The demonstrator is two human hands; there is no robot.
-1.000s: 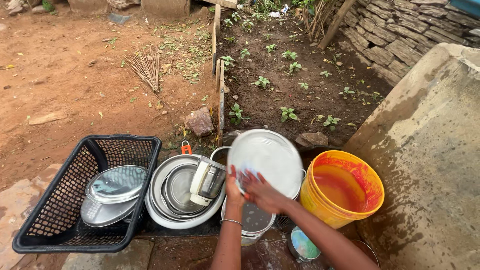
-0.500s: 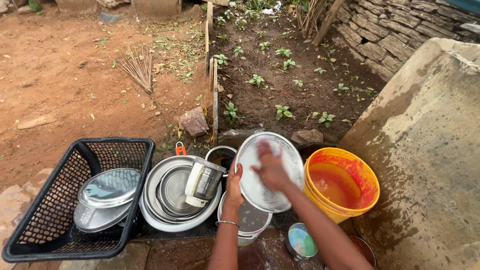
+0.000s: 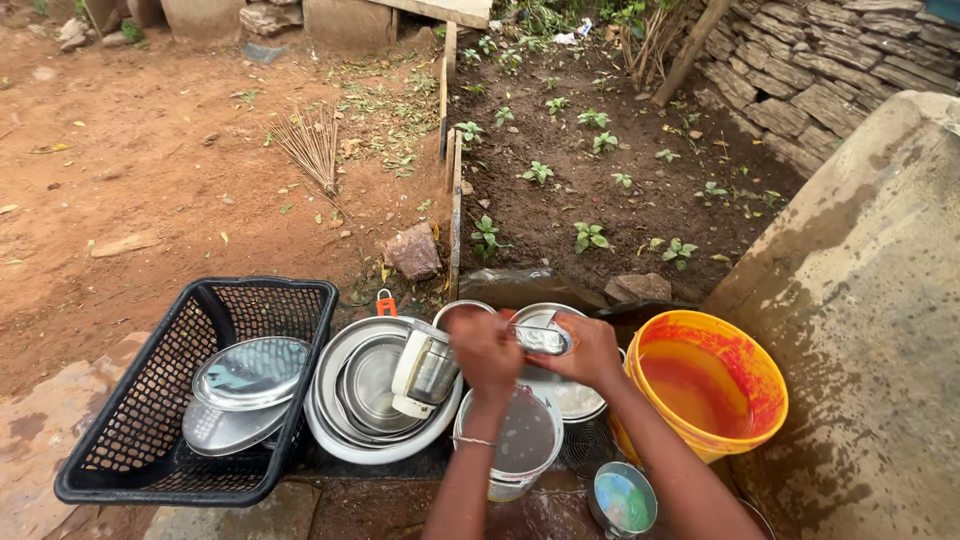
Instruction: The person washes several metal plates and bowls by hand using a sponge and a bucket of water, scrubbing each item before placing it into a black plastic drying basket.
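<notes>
**Plate lowered, small steel piece in both hands**

Basket (image 3: 130,420) with plates, basin (image 3: 330,440) with jug: unmoved. Left hand (image 3: 485,350) and right hand (image 3: 590,350) now clamp a small steel piece (image 3: 543,339) above the plate (image 3: 570,395), which lies lower than before. Bucket (image 3: 715,385) beside.

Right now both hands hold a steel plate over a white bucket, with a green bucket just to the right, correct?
Not quite: in the head view the bucket on the right is yellow-orange, not green. Both the left hand and right hand do hold the steel plate over the white bucket.
</notes>
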